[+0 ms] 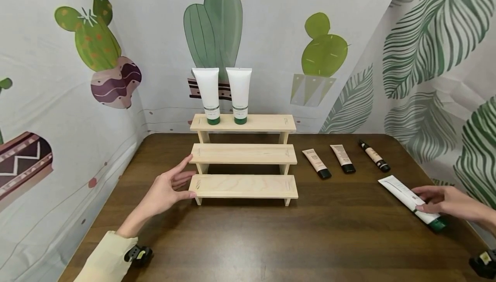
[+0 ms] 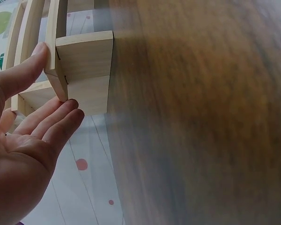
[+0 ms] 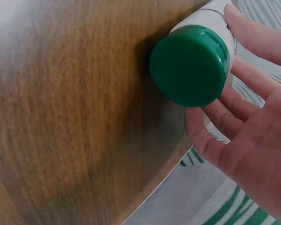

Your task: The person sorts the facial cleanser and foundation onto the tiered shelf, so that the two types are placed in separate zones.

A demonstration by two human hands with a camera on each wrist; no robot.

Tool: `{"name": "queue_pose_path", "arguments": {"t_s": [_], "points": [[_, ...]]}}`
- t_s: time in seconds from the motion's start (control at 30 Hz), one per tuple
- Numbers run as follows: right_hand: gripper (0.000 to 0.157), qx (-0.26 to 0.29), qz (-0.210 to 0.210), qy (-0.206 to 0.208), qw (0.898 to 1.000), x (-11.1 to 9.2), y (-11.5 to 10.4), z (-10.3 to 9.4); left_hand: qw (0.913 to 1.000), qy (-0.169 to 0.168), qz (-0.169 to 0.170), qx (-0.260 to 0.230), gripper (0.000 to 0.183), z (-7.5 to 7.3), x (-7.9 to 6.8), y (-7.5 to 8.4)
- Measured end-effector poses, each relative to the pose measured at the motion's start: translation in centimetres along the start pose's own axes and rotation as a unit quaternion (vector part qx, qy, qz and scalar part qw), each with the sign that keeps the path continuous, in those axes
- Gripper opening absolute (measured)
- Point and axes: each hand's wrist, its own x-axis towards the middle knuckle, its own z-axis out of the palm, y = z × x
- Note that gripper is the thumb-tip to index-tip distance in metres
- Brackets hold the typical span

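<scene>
The right hand (image 1: 447, 203) grasps the tube (image 1: 403, 195) between thumb and fingers, just above the green cap (image 3: 187, 65). The tube is at the lower right of the head frame, low over the table (image 1: 248, 243); whether it touches the wood cannot be told. The left hand (image 1: 164, 191) is unclenched, its thumb and fingertips touching the left end of the rack (image 1: 244, 154) at centre frame.

The step in hand appears to be picking up the tube. Recommended practice: oppose thumb and fingers squarely across the body, and squeeze lightly, since the wall is probably soft and could dent. Keep the crimped end clear of the black pen (image 1: 374, 156). Limit the left hand to steadying; a push could topple the two upright tubes (image 1: 209, 92) (image 1: 239, 92) on the top tier.

Orientation: the tube's long axis runs diagonally, crimped end towards the upper left of the head frame, cap towards the lower right. In the right wrist view, the cap faces the camera and the body recedes towards the upper right.
</scene>
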Motion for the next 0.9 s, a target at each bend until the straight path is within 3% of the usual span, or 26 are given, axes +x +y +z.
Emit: {"name": "queue_pose_path", "arguments": {"t_s": [0.2,0.43,0.67,0.9], "points": [[0.065,0.022,0.016,-0.015,1.000,0.2,-0.3,0.1,0.9999,-0.001,-0.002,-0.010,0.108,-0.1,0.0,-0.1],[0.063,0.017,-0.014,-0.004,1.000,0.0,-0.6,0.7,1.0000,-0.002,-0.002,-0.009,0.109,-0.1,0.0,-0.2],[0.062,0.044,-0.040,-0.026,0.998,0.2,-1.1,1.1,0.9999,-0.002,0.001,-0.010,0.109,-0.1,0.0,-0.3],[0.053,0.032,-0.046,-0.041,0.998,0.0,-0.9,0.6,0.9999,-0.002,0.003,-0.010,0.108,-0.2,0.1,-0.3]]}}
